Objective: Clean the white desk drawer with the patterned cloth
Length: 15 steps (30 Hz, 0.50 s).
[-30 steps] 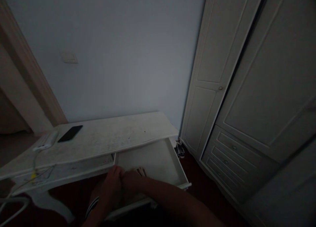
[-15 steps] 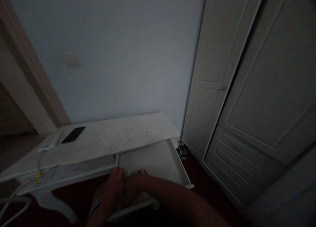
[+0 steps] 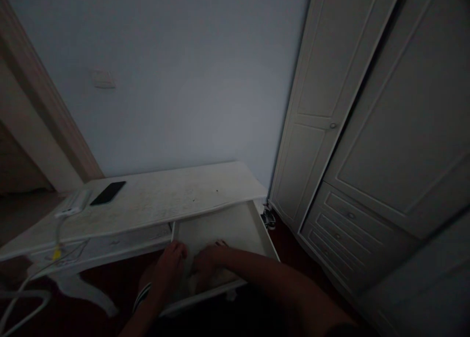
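Note:
A white drawer (image 3: 235, 224) is pulled out of the white desk (image 3: 165, 192) toward me. My left hand (image 3: 174, 257) is curled over the drawer's left side wall, its fingers bent around the top edge. Inside the drawer, my right hand (image 3: 208, 259) reaches down near the bottom panel with its fingers curled. Something pale shows under that hand, too dark and blurred to name. The dimness hides most of the right fingers and the front left corner of the drawer.
On the desk's left lie a dark phone (image 3: 108, 193) and a white power strip (image 3: 74, 203) with a cable. A white wardrobe (image 3: 308, 151) stands at the right. Dark objects (image 3: 268, 218) sit on the floor between desk and wardrobe.
My right hand has moved slightly right within the drawer, away from my left hand. The left hand stays at the drawer's side wall. The view has shifted slightly.

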Available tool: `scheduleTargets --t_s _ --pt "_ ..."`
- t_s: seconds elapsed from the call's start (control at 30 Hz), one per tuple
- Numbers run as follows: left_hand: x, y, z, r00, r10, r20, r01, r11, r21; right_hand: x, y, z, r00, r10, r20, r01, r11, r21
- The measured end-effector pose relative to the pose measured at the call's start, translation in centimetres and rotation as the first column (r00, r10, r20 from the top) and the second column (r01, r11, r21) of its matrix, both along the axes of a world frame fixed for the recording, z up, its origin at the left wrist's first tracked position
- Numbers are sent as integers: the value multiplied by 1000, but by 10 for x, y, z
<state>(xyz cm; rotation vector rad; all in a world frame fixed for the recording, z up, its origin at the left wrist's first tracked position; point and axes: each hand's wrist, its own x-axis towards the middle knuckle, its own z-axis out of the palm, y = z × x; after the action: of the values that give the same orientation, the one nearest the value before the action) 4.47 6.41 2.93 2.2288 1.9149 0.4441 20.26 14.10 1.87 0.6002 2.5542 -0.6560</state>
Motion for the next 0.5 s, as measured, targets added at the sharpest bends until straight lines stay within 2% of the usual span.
scheduleTargets --t_s 0.27,0.5 --pt "-5 0 -14 996 -47 79 38 992 119 31 1 4 1000 20 -2 -20 1000 -2" --pt "-5 -1 -11 995 -51 88 41 993 113 61 -1 8 1000 26 11 -27 998 49"
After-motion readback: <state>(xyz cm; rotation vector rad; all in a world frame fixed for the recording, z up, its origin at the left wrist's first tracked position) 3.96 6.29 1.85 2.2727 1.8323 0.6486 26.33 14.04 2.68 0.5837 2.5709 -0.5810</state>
